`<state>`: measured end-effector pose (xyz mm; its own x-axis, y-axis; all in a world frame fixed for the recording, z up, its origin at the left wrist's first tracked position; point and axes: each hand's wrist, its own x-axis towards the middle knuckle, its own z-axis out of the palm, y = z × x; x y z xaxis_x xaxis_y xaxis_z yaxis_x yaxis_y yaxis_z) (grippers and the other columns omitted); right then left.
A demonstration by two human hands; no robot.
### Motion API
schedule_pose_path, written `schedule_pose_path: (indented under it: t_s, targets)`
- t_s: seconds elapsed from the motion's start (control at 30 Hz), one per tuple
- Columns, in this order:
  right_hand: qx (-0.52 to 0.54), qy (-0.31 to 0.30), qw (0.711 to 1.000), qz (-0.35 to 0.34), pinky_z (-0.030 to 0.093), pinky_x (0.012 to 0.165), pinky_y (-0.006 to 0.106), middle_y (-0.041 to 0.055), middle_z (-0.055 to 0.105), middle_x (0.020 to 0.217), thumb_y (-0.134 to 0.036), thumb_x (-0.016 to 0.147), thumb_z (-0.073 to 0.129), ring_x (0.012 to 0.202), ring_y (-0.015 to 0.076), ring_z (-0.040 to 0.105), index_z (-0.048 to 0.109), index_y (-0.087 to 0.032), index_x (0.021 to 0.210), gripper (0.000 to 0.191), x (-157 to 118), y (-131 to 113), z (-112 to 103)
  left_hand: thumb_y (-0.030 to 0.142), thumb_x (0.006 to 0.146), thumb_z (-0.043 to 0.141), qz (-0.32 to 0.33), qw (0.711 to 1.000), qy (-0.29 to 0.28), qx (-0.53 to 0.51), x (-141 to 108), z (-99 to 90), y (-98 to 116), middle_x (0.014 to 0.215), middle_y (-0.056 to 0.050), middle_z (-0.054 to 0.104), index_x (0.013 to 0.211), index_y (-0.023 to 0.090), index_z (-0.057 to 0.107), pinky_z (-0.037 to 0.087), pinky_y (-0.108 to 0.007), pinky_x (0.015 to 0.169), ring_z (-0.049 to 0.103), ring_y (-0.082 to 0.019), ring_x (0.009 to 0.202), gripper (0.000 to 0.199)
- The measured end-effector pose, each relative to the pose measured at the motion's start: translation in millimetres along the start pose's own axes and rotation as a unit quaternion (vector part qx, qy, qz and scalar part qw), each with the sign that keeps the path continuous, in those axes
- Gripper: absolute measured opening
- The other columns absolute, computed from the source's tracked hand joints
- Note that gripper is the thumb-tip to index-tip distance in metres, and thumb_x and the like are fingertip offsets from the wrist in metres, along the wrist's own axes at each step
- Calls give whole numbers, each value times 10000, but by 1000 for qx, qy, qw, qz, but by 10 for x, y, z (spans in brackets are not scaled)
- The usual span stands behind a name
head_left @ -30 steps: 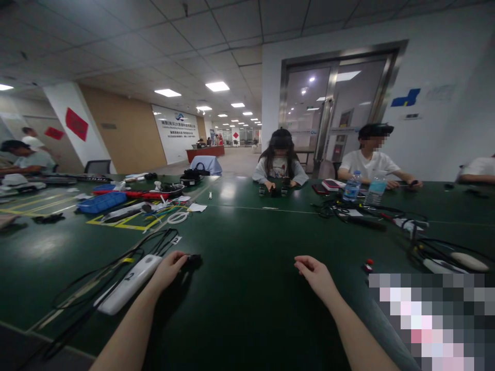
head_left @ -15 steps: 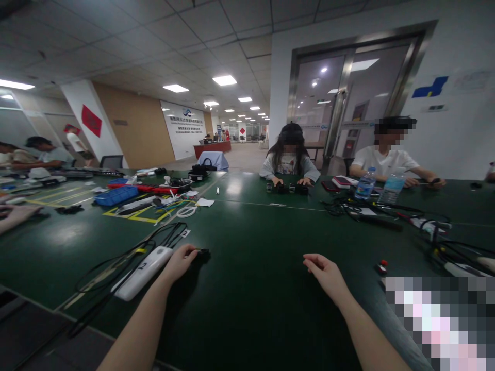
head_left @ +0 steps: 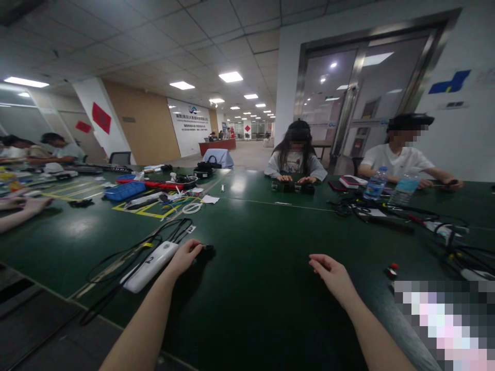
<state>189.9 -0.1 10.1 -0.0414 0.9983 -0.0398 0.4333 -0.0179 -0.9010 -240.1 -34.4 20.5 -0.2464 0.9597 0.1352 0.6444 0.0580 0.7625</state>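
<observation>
My left hand [head_left: 187, 257] is closed in a pinch on a small black object [head_left: 208, 248], low over the green table [head_left: 255, 299]; the object's exact kind is too small and dark to make out. Beside that hand lies a white power strip [head_left: 152, 268] marked "2", with black cables running along it. My right hand [head_left: 333, 278] is held over the table on the other side, its fingers curled with the thumb close to the fingertips. Nothing shows between them.
A blue tray [head_left: 124, 191], tools and wires lie to the left. Across the table a person [head_left: 294, 159] rests both hands by small black devices. Two water bottles [head_left: 375, 184] and tangled cables stand right. A small red-and-black item [head_left: 392, 270] lies near my right arm.
The view has turned slightly left, so the scene sits further right. My left hand keeps its pinch on the small black object; my right hand keeps nearly the same pose.
</observation>
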Motion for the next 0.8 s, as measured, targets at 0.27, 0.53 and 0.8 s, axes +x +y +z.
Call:
schedule_pose_path:
  t_s: [0.27, 0.53, 0.8]
  targets:
    - [4, 1, 1000, 1, 452, 675, 335, 50, 647, 860, -416, 666, 540, 777, 211, 579, 604, -220, 964, 362, -3, 1, -1, 493, 690, 437, 15, 1000, -10, 0, -7, 0, -25, 725, -4, 611, 788, 173, 556, 417, -262, 671, 555, -159, 716, 355]
    - [13, 2, 1000, 7, 453, 710, 336, 57, 649, 910, -399, 664, 549, 801, 214, 582, 603, -216, 961, 353, -9, -14, 1, 460, 710, 424, 21, 999, -11, 33, -4, -4, -45, 720, -6, 604, 777, 176, 551, 410, -264, 666, 551, -167, 720, 319]
    - [-2, 7, 1000, 1, 459, 676, 330, 55, 650, 873, -420, 668, 536, 779, 215, 582, 600, -206, 950, 360, -50, -89, -6, 452, 695, 418, 14, 998, -5, 59, -26, 6, 20, 725, -11, 605, 768, 180, 543, 411, -269, 673, 554, -173, 725, 308]
